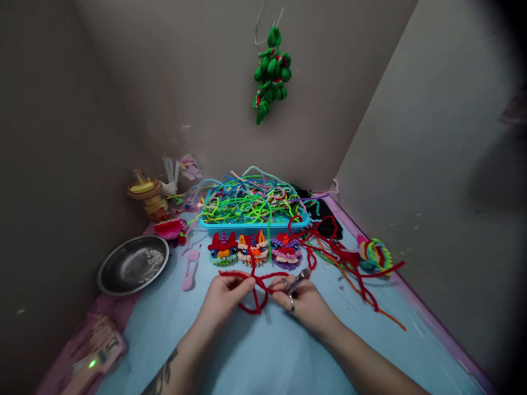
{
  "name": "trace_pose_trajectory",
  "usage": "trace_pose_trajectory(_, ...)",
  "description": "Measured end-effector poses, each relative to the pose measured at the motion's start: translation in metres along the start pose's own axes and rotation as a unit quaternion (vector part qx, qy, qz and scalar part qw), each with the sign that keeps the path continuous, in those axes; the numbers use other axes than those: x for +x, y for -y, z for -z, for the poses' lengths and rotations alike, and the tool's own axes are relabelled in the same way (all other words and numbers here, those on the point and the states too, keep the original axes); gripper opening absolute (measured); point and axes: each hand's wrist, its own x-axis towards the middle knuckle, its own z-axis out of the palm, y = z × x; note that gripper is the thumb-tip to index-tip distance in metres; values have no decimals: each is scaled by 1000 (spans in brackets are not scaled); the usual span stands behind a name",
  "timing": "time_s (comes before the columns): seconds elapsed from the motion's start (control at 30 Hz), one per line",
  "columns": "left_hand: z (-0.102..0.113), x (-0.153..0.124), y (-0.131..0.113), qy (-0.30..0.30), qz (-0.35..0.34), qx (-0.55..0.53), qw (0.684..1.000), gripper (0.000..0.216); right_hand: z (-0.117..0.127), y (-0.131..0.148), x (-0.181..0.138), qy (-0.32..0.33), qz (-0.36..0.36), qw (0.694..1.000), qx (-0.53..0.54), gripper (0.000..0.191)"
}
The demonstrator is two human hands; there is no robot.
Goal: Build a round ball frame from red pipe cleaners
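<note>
Between finger and thumb, my left hand (231,291) pinches a bundle of crossed red pipe cleaners (257,310), some bent into a loop below. Small metal scissors (300,281) rest in my right hand (302,302), blades pointing up and away. Its thumb and fingertip also close on an end of the red pipe cleaners. Just beyond my hands stand three little pipe-cleaner animal heads: one with green and orange trim (223,251), one with cream and orange (252,249), and one with pink and purple (286,252).
A blue tray (255,225) heaped with coloured pipe cleaners stands at the back. Loose red pieces (348,255) sprawl rightward. Left are a metal bowl (134,266), a pink clip-like piece (190,270), a pot (150,197) and a pink device with a green light (96,359). A green ornament (272,71) hangs above.
</note>
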Motion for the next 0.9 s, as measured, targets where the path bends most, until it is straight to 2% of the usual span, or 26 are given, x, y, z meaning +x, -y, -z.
trace_pose_trajectory(0.17, 5, 1, 1, -20, 13, -44, 999, 32, 8, -6, 3, -22, -34, 998, 38, 35)
trace_pose_trajectory(0.27, 5, 1, 3, 3, 64, -109, 992, 34, 10, -6, 3, -49, -50, 996, 53, 37)
trace_pose_trajectory(0.37, 0, -1, 5, 40, 112, -182, 976, 34, 9, -9, 3, -87, -32, 992, 82, 34)
trace_pose_trajectory(0.5, -7, -6, 1, 76, 111, -123, 983, 35, 8, -15, 2, -86, -28, 986, 141, 36)
trace_pose_trajectory(0.6, -8, -10, -3, 104, 89, -65, 988, 36, 12, -12, -1, -49, 15, 992, 113, 36)
trace_pose_trajectory(0.73, -5, -11, -4, 160, 106, -41, 980, 36, 15, -6, -8, 18, 88, 995, 41, 22)
trace_pose_trajectory(0.83, -5, -10, 0, 196, 118, -40, 973, 35, 13, -6, -10, 70, 164, 984, -20, 17)
trace_pose_trajectory(0.9, -7, -9, 3, 209, 133, -51, 967, 34, 10, -8, -10, 94, 235, 965, -70, 21)
